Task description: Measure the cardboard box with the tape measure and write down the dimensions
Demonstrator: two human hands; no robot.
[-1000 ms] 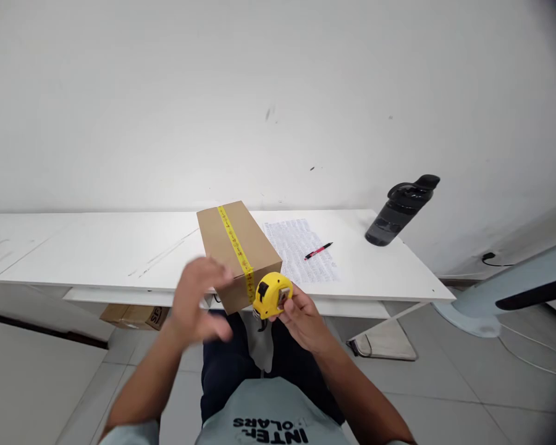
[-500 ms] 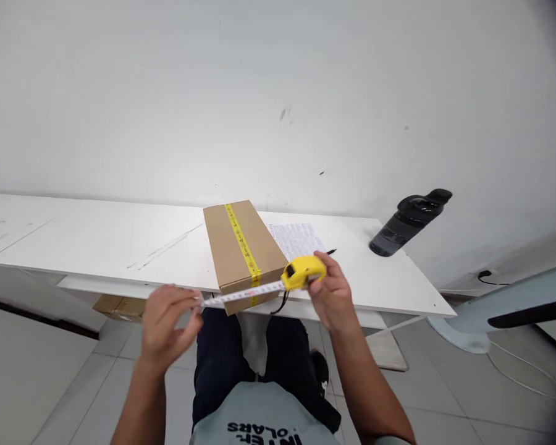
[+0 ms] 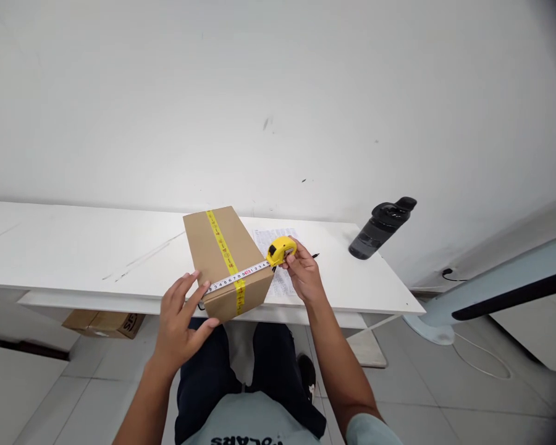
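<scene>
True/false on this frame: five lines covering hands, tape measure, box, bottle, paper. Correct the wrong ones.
1. The right hand holds the yellow tape measure. True.
2. The blade is fully wound in. False: the blade is drawn out across the box, along its near end.
3. The left hand is at the blade's outer end. True.
4. The bottle is left of the box. False: the bottle is to its right.
5. The paper is partly hidden from view. True.

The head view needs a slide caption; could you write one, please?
Right hand holds a tape measure, blade across a box, left hand at the blade's end.
</scene>
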